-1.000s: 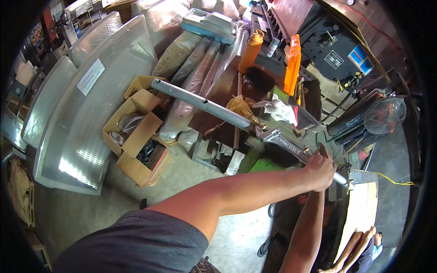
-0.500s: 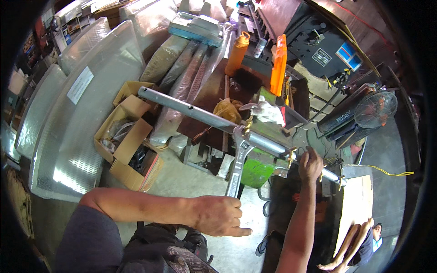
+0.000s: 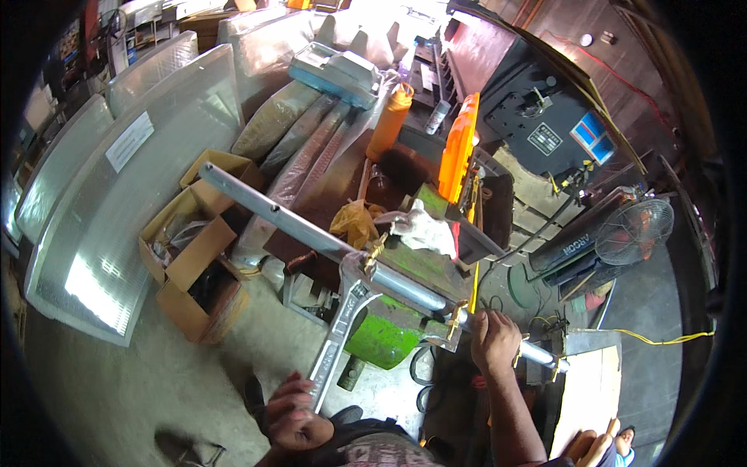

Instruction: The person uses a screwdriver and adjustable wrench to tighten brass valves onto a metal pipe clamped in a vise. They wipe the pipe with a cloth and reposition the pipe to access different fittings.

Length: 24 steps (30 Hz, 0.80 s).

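Observation:
A long grey metal tube (image 3: 397, 282) with several brass-coloured fittings runs slantwise across a green-painted stand (image 3: 381, 340). Jaws of a large silver adjustable wrench (image 3: 338, 331) sit around the tube beside one brass fitting (image 3: 376, 247). My left hand (image 3: 294, 412) is closed on the lower end of the wrench handle, its fingers curled and partly blurred. My right hand (image 3: 496, 341) wraps over the tube farther right, between two fittings. A white cloth or glove (image 3: 420, 227) and a yellow plastic bag (image 3: 356, 223) lie behind the tube.
Open cardboard boxes (image 3: 183, 272) and wrapped panels (image 3: 128, 187) stand at left. An orange bottle (image 3: 389, 121) and orange case lid (image 3: 459, 148) stand behind. A fan (image 3: 634, 229) is at right. Another person's limbs (image 3: 595, 450) show at lower right, near a pale board (image 3: 590, 397).
My view has shifted, so the tube appears lower and farther left. My left hand has come down nearer my body, and the wrench handle leans more to the left. My right hand stays on the tube.

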Each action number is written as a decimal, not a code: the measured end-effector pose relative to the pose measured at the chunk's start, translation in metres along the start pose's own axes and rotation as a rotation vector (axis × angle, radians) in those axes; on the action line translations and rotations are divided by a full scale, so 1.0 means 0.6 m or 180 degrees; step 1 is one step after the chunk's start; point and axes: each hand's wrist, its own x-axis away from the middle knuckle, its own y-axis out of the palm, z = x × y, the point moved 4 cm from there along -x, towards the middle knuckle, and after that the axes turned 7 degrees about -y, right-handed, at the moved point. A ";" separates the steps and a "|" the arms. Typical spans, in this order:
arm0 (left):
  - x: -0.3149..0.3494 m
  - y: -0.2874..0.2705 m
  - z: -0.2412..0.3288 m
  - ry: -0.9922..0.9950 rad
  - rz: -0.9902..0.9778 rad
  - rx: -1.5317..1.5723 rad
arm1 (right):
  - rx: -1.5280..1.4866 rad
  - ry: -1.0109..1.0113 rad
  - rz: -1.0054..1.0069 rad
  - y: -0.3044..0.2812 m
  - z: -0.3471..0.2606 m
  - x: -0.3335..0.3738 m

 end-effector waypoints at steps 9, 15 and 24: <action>-0.052 -0.012 0.081 -0.1542 -0.1606 -0.2640 | -0.0451 -0.0543 0.0342 -0.002 -0.003 -0.002; -0.069 0.048 0.071 -0.1508 -0.2627 -0.4342 | -0.0781 -0.0475 0.0174 -0.009 -0.004 0.001; -0.082 0.077 0.068 -0.0972 -0.1895 -0.4506 | -0.0895 -0.0542 0.0056 -0.012 0.008 0.009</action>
